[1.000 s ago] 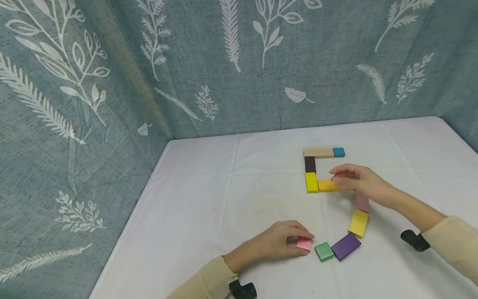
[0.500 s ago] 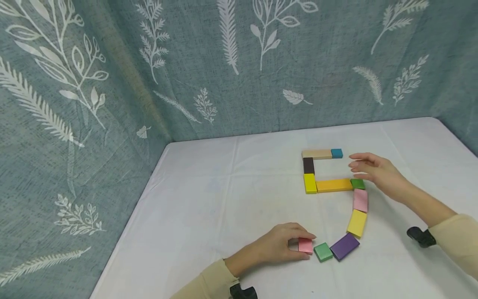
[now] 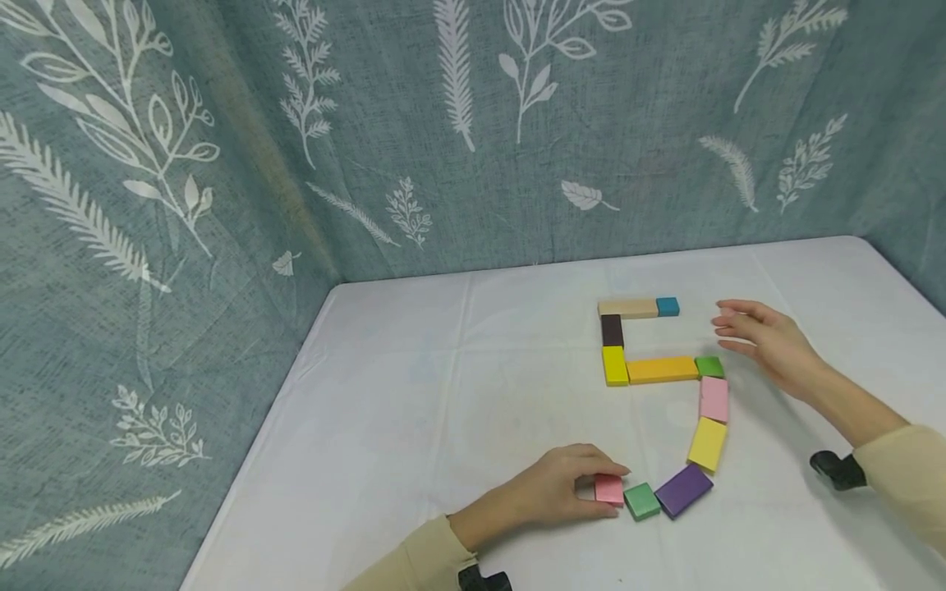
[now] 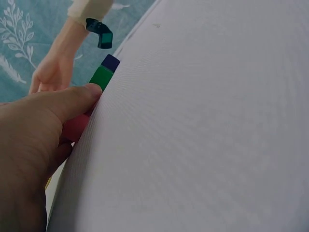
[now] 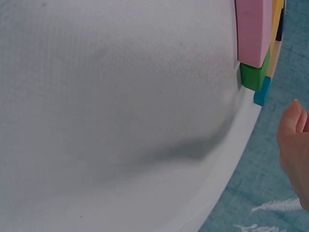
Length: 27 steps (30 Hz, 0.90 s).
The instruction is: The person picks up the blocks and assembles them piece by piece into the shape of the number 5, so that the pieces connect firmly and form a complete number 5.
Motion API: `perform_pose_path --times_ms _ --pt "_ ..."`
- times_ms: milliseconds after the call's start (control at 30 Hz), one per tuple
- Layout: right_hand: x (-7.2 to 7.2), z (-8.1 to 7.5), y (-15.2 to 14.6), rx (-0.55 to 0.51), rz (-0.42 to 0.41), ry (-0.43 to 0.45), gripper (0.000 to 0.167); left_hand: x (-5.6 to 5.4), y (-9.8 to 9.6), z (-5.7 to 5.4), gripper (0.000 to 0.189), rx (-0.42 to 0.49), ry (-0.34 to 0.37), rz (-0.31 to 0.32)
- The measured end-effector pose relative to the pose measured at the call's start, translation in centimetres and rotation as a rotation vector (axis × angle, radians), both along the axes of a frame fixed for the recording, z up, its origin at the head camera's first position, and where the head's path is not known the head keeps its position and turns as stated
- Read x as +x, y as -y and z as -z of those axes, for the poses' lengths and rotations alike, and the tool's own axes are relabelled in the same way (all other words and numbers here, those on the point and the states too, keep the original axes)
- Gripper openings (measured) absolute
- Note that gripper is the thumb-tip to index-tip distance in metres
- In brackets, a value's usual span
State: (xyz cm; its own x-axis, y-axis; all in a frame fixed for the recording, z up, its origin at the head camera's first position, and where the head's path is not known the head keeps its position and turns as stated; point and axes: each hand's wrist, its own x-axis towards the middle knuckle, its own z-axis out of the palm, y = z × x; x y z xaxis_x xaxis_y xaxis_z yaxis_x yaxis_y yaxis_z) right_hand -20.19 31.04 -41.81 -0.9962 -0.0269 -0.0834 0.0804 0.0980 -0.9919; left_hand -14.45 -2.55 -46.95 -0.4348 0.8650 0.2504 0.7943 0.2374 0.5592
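Note:
My left hand (image 3: 554, 484) pinches a small pink block (image 3: 609, 490) between thumb and fingers, flat on the table. Beside it lies a light green block (image 3: 641, 501), at the end of a curved row. A purple block (image 3: 684, 491), a pale yellow block (image 3: 708, 444) and a light pink block (image 3: 714, 399) follow in that row, up to a darker green block (image 3: 709, 367). To the right of that green block, my right hand (image 3: 772, 345) hovers above the cloth with loosely bent fingers, holding nothing. The left wrist view shows the held block (image 4: 75, 128) partly hidden by the thumb.
An orange block (image 3: 663, 370) joins the darker green one to a bright yellow block (image 3: 615, 366). Above stand a dark brown block (image 3: 612, 331), a tan block (image 3: 628, 309) and a blue block (image 3: 668, 307). A patterned curtain (image 3: 517, 189) hangs behind the white-covered table (image 3: 414, 369).
My right hand has lifted away from the orange and green blocks and moved right, uncovering the darker green block. My left hand has slid the pink block slightly toward the light green one.

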Motion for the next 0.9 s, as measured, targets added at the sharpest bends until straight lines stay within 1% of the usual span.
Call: perform_pose_path --times_ms 100,233,300,367,433,533,700,800,900 --pt "0.0 0.1 -0.1 0.004 0.011 0.006 0.021 0.0 0.0 0.0 0.044 -0.003 0.0 0.0" --pt "0.2 0.1 -0.2 -0.002 0.015 -0.005 0.025 0.0 0.0 0.1 0.046 0.025 0.007 -0.003" --pt "0.2 0.2 -0.2 0.036 0.019 -0.013 0.037 -0.2 0.1 0.2 0.047 0.055 0.01 -0.004" --pt "0.1 0.4 -0.3 0.106 0.022 -0.019 0.054 -0.4 0.4 0.3 0.047 0.073 0.009 -0.015" --pt "0.0 0.6 -0.5 0.201 0.035 -0.017 0.066 -0.7 0.8 0.1 0.045 0.075 -0.004 -0.039" --pt "-0.3 1.1 -1.1 0.33 0.04 -0.023 0.074 -1.6 1.7 -0.4 0.043 0.057 -0.02 -0.099" --pt "-0.5 1.9 -2.4 0.481 0.042 -0.053 0.083 -3.7 3.7 -0.9 0.04 0.007 -0.076 -0.209" --pt "-0.3 1.7 -2.4 0.553 0.029 -0.081 0.079 -4.9 4.8 -1.0 0.041 -0.067 -0.12 -0.251" --pt "0.1 0.9 -2.1 0.64 0.007 -0.116 0.071 -5.9 5.8 -1.1 0.043 -0.149 -0.165 -0.268"
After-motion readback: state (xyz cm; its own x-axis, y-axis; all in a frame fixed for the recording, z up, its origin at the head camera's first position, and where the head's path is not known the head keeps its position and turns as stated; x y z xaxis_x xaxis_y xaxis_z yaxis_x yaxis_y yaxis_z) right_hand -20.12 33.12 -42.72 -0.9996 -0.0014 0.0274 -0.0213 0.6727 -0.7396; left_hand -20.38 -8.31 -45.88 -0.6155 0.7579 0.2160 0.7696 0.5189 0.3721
